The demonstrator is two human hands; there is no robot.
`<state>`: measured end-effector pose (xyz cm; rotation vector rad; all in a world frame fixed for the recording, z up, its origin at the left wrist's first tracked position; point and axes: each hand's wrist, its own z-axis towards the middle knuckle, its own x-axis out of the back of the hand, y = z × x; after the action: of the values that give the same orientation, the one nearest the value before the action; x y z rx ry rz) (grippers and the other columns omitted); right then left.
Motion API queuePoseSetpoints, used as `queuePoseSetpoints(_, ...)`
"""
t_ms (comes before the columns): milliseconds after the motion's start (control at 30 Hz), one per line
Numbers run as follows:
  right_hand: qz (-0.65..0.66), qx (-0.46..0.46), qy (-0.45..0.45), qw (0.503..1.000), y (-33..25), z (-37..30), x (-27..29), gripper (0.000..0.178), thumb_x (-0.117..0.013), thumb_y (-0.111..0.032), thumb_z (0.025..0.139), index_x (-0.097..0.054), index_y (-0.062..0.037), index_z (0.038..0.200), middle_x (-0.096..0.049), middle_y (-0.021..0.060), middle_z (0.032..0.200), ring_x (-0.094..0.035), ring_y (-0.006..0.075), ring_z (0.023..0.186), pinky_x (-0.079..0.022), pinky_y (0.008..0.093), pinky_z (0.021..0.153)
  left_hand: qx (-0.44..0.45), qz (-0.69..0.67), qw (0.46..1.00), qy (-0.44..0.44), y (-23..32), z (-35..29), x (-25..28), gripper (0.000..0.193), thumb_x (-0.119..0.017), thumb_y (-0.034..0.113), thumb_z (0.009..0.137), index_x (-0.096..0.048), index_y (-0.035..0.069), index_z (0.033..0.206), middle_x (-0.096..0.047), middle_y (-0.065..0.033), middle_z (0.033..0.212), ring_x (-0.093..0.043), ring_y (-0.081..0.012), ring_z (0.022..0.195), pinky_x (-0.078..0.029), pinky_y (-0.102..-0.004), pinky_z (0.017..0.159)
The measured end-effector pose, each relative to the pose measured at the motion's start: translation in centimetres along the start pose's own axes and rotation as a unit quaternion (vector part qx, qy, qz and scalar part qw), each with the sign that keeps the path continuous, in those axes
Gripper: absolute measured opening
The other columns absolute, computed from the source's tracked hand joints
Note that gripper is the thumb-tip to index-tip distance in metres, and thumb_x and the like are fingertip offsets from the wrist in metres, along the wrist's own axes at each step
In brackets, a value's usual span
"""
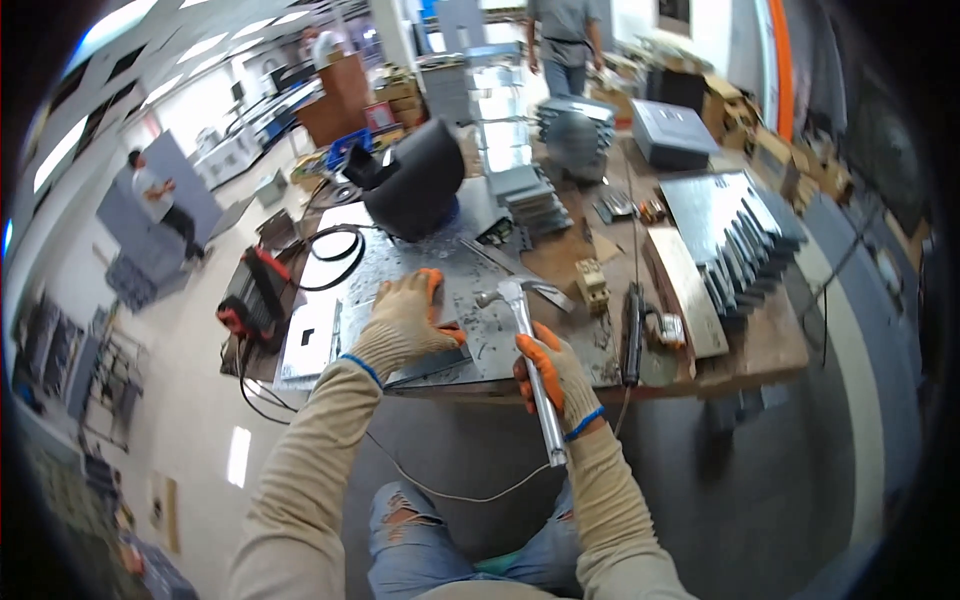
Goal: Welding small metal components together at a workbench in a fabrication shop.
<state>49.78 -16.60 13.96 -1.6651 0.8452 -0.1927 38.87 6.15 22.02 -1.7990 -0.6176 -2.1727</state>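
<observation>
Beige sleeves (312,470), silvery claw hammer (543,400)

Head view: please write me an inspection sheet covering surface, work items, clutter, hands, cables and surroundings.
Surface: metal sheet on a workbench, strewn with dark bits.
Work items: claw hammer; flat metal piece.
Clutter: black helmet, stacked metal parts, red-and-black machine.
Hands: left hand gloved, spread over the flat metal piece; right hand gloved, closed around the hammer's handle.
Cables: black cable looped at bench left; pale cable below the front edge.
Surroundings: people in the background; cardboard boxes at right.
</observation>
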Motion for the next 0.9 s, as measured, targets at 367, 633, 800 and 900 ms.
queuePoseSetpoints(367,0.085,0.071,-0.049,0.993,2.3,-2.0,0.3,0.048,-0.06,-0.032,0.111,-0.049,-0.0145,0.154,-0.059,0.0072,0.077,-0.052,0.0142,0.046,-0.042,0.0304,0.034,0.025,0.009,0.998,-0.063,-0.6,-0.2,0.0,0.097,-0.092,0.049,0.072,-0.054,0.004,0.15,-0.063,-0.0169,0.143,-0.056,-0.0352,0.137,-0.03,-0.0493,0.129)
queuePoseSetpoints(633,0.125,0.097,-0.072,0.985,3.2,-4.7,-1.1,0.053,-0.057,-0.03,0.112,-0.041,-0.0135,0.16,-0.058,0.0089,0.077,-0.05,0.015,0.044,-0.042,0.0307,0.033,0.015,-0.007,0.998,-0.059,-0.3,-0.5,0.7,0.095,-0.092,0.049,0.072,-0.056,0.005,0.148,-0.064,-0.0161,0.142,-0.057,-0.0344,0.137,-0.033,-0.0486,0.126)
queuePoseSetpoints(800,0.115,0.083,-0.076,0.987,3.2,-4.8,-1.2,0.06,-0.057,-0.029,0.112,-0.033,-0.0138,0.165,-0.056,0.0108,0.076,-0.05,0.0163,0.043,-0.042,0.0325,0.032,0.016,0.003,0.998,-0.065,-0.2,-0.3,0.7,0.094,-0.093,0.047,0.071,-0.057,0.006,0.147,-0.064,-0.0159,0.142,-0.057,-0.0353,0.136,-0.036,-0.0484,0.123)
queuePoseSetpoints(900,0.109,0.072,-0.082,0.988,3.0,-4.9,-1.3,0.062,-0.057,-0.029,0.112,-0.032,-0.0142,0.167,-0.056,0.0112,0.076,-0.049,0.0162,0.043,-0.042,0.0325,0.032,0.03,0.002,0.997,-0.067,-0.3,-0.4,0.8,0.094,-0.094,0.046,0.07,-0.057,0.006,0.146,-0.064,-0.0159,0.142,-0.057,-0.0361,0.135,-0.039,-0.0481,0.12)
